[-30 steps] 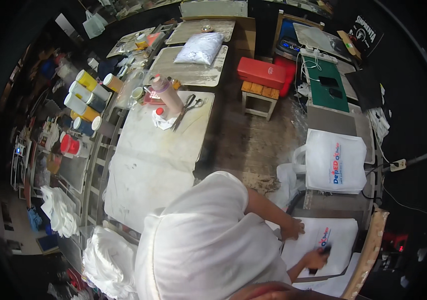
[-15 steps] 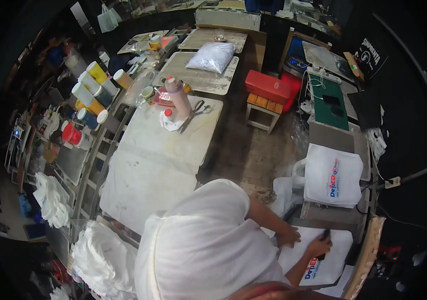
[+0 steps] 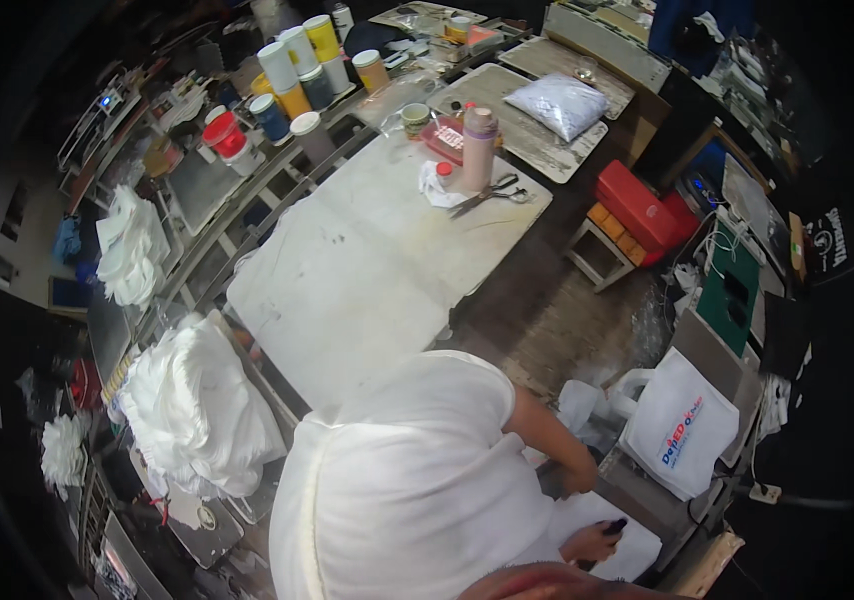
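Black tool [image 3: 616,526] slants, long axis toward upper right.

White sheet [image 3: 639,552]: smooth, matt; paper or thin fabric, cannot tell which. Black tool [image 3: 616,526]: mostly covered, material unclear. Printed white bag [image 3: 647,428]: matt, fabric-like, smooth face. Shirt [image 3: 397,490]: soft matt cloth, lightly creased. Tabletop [image 3: 337,290]: flat, matt, smudged. Scissors [image 3: 492,195]: bare metal blades, dark handles. Pink bottle [image 3: 479,155]: smooth, low sheen. Red case [image 3: 639,205]: smooth, hard-looking, slight gloss. Stool [image 3: 615,234]: wooden slats. Pouch [image 3: 559,106]: clear plastic film, glossy, wrinkled. White pile [image 3: 197,410]: limp, matt, much folded. Floor [image 3: 552,335]: worn, rough-looking.
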The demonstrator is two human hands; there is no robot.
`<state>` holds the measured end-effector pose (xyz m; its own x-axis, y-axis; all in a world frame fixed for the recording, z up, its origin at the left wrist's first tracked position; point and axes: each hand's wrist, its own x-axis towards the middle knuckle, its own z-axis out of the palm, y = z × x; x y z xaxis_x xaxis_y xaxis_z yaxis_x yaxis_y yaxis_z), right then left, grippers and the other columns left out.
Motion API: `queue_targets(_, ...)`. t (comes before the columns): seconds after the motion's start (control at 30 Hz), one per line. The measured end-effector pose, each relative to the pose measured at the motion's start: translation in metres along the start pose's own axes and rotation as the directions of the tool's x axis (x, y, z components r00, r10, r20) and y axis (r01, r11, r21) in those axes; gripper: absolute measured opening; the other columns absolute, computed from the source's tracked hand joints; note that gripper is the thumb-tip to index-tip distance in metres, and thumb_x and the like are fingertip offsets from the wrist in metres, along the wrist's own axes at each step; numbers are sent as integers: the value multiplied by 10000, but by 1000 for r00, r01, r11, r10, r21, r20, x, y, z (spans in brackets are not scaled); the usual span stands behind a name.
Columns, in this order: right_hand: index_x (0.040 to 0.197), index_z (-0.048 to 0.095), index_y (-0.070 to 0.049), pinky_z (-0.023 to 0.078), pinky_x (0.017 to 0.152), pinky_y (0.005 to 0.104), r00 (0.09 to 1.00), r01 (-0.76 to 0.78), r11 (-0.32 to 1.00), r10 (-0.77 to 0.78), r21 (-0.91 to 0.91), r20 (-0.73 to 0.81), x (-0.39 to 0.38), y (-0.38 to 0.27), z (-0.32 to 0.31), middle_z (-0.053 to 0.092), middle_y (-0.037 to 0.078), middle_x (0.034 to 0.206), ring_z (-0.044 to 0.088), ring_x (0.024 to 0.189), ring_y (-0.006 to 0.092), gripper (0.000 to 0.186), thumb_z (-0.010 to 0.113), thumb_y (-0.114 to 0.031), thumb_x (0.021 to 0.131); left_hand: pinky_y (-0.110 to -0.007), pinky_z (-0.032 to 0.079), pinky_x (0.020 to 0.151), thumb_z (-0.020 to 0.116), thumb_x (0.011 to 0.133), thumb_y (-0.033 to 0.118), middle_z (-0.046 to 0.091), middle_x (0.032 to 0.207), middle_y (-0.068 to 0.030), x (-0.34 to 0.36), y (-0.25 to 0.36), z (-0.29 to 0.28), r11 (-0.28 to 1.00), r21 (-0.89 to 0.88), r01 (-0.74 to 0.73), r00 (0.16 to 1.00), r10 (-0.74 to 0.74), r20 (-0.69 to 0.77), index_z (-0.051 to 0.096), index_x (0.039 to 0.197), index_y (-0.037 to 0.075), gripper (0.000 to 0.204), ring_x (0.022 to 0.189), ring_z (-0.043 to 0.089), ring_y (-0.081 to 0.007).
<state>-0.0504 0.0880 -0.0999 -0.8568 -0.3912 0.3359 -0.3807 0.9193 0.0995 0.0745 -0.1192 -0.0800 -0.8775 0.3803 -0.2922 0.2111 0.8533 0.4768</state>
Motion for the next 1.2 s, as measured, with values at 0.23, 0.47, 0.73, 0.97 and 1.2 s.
queue_targets(0.23,1277,557,-65,437,899,502,965,254,942,-262,221,7,40,-20,-15,580,193,1138,562,1009,374,425,560,-342,954,-462,486,934,670,829,528,662,1157,-216,-84,-24,13,903,-427,48,930,-196,-310,655,1164,-3,628,1091,614,-408)
queue_targets(0.47,1253,577,-84,453,887,509,965,263,932,-250,249,-83,18,-30,3,604,209,1126,579,1029,391,374,565,-292,942,-394,556,698,701,838,353,681,1113,-195,-243,-68,69,425,-686,590,638,-766,74,591,1257,2,558,888,697,-273)
queue_targets(0.73,1256,593,-54,454,921,484,817,574,741,-492,348,-301,31,16,12,638,190,1128,603,1021,394,486,554,-424,944,-434,431,1006,694,838,485,621,1255,-205,-131,-55,12,667,-681,303,873,-480,-81,584,1295,23,659,1173,578,-348)
queue_targets(0.97,1239,598,-38,466,887,481,813,581,704,-527,408,-248,28,35,4,641,195,1109,610,995,389,495,563,-431,939,-440,489,888,679,848,476,680,1123,-206,-150,-106,112,606,-689,398,785,-613,-87,673,1119,-30,574,1026,635,-348)
queue_targets(1.2,1220,604,-20,480,848,477,854,513,764,-500,391,-144,-9,14,-64,643,200,1087,617,966,384,508,572,-439,934,-425,497,877,683,841,443,688,1109,-187,-128,-55,83,639,-679,363,845,-532,-49,680,1123,-10,533,991,642,-318)
